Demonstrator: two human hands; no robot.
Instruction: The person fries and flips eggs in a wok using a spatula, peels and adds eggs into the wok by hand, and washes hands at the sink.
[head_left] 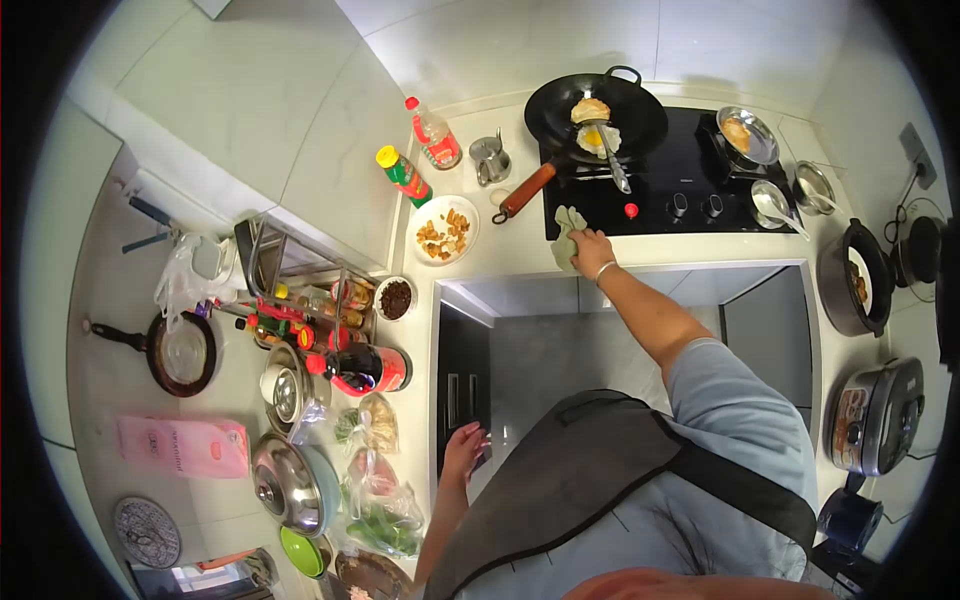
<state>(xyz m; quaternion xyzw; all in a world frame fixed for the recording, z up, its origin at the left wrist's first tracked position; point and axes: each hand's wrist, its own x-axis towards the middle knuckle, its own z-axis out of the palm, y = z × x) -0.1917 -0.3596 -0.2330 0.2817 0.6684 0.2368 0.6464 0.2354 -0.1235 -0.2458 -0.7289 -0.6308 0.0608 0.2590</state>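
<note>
My right hand [592, 251] is closed on a pale green cloth [566, 228] at the front left edge of the black stove [655, 212]. Just beyond it, the wooden handle [530, 190] of a black wok [545, 112] points toward me. In the wok are a fried egg [592, 146], a browned piece of food [588, 108] and a metal spatula [612, 160]. My left hand [463, 449] hangs low beside the left counter, holding nothing, its fingers loosely apart.
A plate [424, 250] of chopped food, bottles [437, 137] and a metal pitcher [490, 160] stand left of the stove. A small steel pan [764, 140] holds browned food on the right burner. A dark pot [838, 300] and a cooker [880, 415] line the right counter.
</note>
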